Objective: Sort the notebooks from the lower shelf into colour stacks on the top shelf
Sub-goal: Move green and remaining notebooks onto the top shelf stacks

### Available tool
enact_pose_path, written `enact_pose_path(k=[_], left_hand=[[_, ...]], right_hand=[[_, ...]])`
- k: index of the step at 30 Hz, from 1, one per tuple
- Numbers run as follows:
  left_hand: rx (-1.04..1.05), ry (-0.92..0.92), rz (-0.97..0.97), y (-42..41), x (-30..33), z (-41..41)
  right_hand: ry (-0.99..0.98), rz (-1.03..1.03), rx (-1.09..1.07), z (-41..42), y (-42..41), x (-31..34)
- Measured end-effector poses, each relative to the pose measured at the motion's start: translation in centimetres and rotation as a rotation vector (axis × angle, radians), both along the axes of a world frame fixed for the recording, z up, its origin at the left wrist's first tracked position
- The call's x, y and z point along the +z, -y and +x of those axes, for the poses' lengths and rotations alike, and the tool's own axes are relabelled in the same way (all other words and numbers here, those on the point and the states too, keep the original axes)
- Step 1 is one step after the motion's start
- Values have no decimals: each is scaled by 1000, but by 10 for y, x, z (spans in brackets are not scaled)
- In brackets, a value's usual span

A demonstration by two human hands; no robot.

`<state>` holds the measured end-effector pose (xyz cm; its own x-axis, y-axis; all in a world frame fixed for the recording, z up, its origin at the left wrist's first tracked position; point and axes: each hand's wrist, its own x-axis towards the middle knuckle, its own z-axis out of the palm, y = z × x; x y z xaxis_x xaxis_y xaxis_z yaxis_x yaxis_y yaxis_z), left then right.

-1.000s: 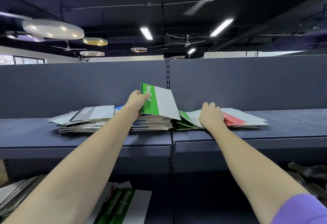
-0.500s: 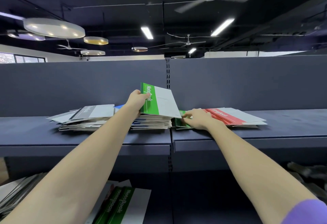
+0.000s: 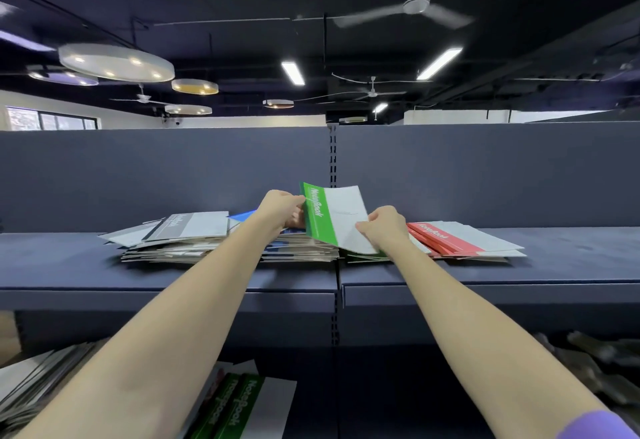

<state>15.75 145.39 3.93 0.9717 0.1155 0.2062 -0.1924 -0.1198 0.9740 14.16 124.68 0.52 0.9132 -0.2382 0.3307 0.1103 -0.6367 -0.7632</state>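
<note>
A green-and-white notebook (image 3: 332, 216) is tilted up above the top shelf (image 3: 519, 272). My left hand (image 3: 282, 210) pinches its green spine edge. My right hand (image 3: 386, 229) grips its white right edge. Under it lies a green stack (image 3: 367, 256), mostly hidden. To the right sits a red stack (image 3: 460, 239). On the left are a grey stack (image 3: 180, 236) and a blue stack (image 3: 244, 216), partly behind my left arm. Green notebooks (image 3: 239, 407) lie on the lower shelf.
The grey back panel (image 3: 138, 175) rises behind the stacks, with a slotted upright (image 3: 333, 158) in the middle. More notebooks (image 3: 31, 390) lie at the lower left. Dark objects (image 3: 595, 362) sit on the lower shelf at right.
My right hand has left the green stack and taken hold of the raised green notebook's right edge. The notebook has shifted slightly right; my left hand still holds it.
</note>
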Motion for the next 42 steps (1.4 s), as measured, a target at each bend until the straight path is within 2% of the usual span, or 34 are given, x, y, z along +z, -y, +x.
enact_pose_path(k=[5,9,15,18,21,25,27,32,37,39,42], left_hand=[[-54,-29,-10,3,-1,-9],[-39,26,49,1,-1,-13],[-21,102,300,7,-1,-22],[-55,123,447,11,4,-26],[-72,159,643,18,7,-32],[-80,332,951,26,9,-44],[-128,397,1036,29,10,-53],[-369,577,1022,37,-1,-90],[-592,554,805,37,-39,-132],[-681,470,845,31,-58,-145],[-734,418,1048,14,-97,-152]], right_hand=[[-43,-217,-210,-2,25,-8],[-50,-400,-238,-2,40,-16],[-39,-642,-300,-11,39,-22],[-68,-695,-337,-17,38,-20],[-51,-699,-326,-22,37,-16],[-30,-729,-225,-36,33,-13],[-3,-702,-199,-49,29,-15],[214,-520,-350,-96,18,-29],[154,-415,-428,-149,5,-52],[108,-388,-445,-168,-4,-67],[-28,-371,-427,-191,-22,-98]])
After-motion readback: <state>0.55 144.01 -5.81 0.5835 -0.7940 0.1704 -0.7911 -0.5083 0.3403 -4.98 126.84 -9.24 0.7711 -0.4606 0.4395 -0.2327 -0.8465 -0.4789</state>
